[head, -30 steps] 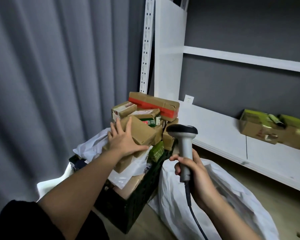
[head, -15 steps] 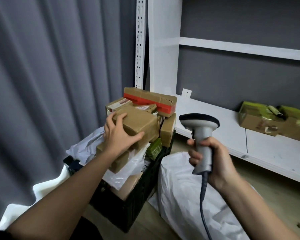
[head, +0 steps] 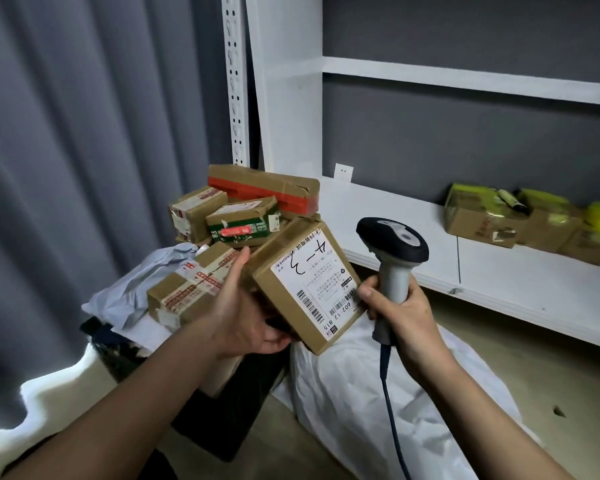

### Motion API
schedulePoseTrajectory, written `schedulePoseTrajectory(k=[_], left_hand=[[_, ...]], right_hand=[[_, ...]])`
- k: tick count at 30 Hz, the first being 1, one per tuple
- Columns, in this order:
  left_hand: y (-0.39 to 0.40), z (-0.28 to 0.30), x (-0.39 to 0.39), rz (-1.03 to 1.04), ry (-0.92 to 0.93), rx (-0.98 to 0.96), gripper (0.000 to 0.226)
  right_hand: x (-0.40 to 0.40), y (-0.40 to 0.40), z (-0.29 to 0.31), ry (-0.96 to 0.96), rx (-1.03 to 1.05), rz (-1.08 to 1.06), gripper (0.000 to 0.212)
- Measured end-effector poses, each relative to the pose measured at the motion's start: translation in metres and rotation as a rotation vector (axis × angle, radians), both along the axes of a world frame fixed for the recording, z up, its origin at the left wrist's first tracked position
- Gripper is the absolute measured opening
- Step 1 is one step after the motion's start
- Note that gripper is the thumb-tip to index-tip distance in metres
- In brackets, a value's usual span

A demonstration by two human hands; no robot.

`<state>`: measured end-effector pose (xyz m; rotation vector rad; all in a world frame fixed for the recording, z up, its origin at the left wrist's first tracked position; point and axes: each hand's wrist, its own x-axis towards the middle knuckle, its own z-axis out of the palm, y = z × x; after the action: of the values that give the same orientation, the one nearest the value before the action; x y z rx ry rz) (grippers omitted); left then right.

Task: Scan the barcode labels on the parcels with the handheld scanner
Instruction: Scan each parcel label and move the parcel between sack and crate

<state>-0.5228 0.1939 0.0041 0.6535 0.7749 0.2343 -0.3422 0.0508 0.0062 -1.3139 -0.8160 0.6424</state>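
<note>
- Holding a small brown cardboard parcel [head: 291, 271] up off the heap, white shipping label [head: 321, 289] tilted toward the camera, probably so the printed barcodes [head: 342, 302] face the reader.
- Cradling that parcel from below and behind with the left hand [head: 238, 311]: thumb lying along the parcel's 9 o'clock edge, palm under it, remaining fingers hidden behind the cardboard, so curled round it as far as showing.
- Gripping the grey pistol-style handheld scanner [head: 394, 261] with the right hand [head: 397, 315], fingers wrapped fully round the handle, forefinger up at the trigger side, just beside the label's 3 o'clock edge.
- Standing the scanner near upright, black head at 12 o'clock; reading window not showing here, so aim at the label not yet confirmable. Judging the scan as about to happen, not done.
- Trailing a dark cable [head: 390, 396] from the handle toward 6 o'clock, over a white plastic sack [head: 343, 386] on the floor.
- Reaching both forearms in from 6 o'clock, left from 7, right from 5, converging mid-frame.
- Leaving the other taped brown parcels [head: 243, 220] piled at 10 o'clock of the held one, on a dark crate [head: 222, 434], presumably waiting their turn.
- Sitting at 2 o'clock on the white shelf [head: 499, 278]: yellow-green taped cartons [head: 482, 220], well apart from both hands.
</note>
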Motion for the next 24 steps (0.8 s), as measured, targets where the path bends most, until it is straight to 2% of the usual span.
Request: schedulePoseTrajectory(k=[3,6,8,11,14,16,18,20,22,24], left_hand=[[-0.005,0.001,0.008,-0.012,0.007,-0.006,0.092],[-0.004,-0.001,0.012,0.020,-0.063,-0.068,0.095],[-0.005,-0.004,0.014,0.041,-0.129,-0.104,0.097],[-0.011,-0.010,0.017,0.020,-0.190,-0.114,0.094],[-0.018,-0.016,0.017,-0.050,-0.234,-0.085,0.093],[-0.021,-0.020,0.016,-0.123,-0.227,-0.064,0.092],[-0.020,-0.020,0.014,-0.100,-0.130,-0.022,0.077],[-0.011,-0.017,0.009,0.107,0.010,0.169,0.060],[0.002,-0.011,0.001,0.287,0.085,0.497,0.052],[0.008,-0.007,-0.012,0.199,0.122,0.919,0.059]], right_hand=[[0.007,0.000,-0.001,0.050,0.002,-0.066,0.033],[0.016,-0.001,-0.006,0.079,-0.040,-0.083,0.055],[0.016,-0.001,-0.011,0.117,-0.029,-0.046,0.063],[0.010,0.000,-0.017,0.262,0.017,0.032,0.057],[0.009,-0.002,-0.019,0.397,0.069,0.126,0.076],[0.011,-0.005,-0.019,0.442,0.088,0.153,0.068],[0.017,-0.007,-0.016,0.429,0.073,0.132,0.054],[0.027,-0.012,-0.009,0.323,0.019,0.094,0.051],[0.035,-0.019,-0.003,0.176,-0.068,0.054,0.049],[0.038,-0.024,-0.003,0.063,-0.147,0.057,0.043]])
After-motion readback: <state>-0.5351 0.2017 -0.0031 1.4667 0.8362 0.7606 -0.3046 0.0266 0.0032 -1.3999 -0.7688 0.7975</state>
